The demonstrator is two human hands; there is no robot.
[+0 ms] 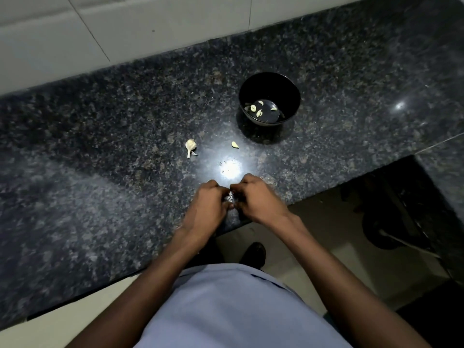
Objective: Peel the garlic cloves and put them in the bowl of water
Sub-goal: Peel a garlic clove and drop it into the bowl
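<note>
Just below the middle of the frame, the curled fingers of both hands are meeting around a small pale garlic clove (229, 197), only a sliver of which is showing between them. The left hand (209, 200) is pinching it from the left side with its knuckles turned up, and the right hand (258, 198) is gripping it from the right, fingertips tucked in toward the clove. Both hands are hovering over the near edge of the dark speckled granite counter (100, 159).

Above the hands, tiny flakes of garlic skin (227, 165) are lying in a bright glare spot on the stone. Further up and slightly right, a single loose clove (235, 144) is sitting on the counter, apart from everything else. To its left, a small garlic piece with a stem (190, 146) is resting on the stone.

In the upper right of centre, a black bowl (270, 82) is standing on the counter, holding water and several peeled cloves (256, 110) at its bottom.

A pale blue shirt (233, 310) is filling the bottom of the frame, with a dark shoe (253, 254) on the floor tiles.
</note>
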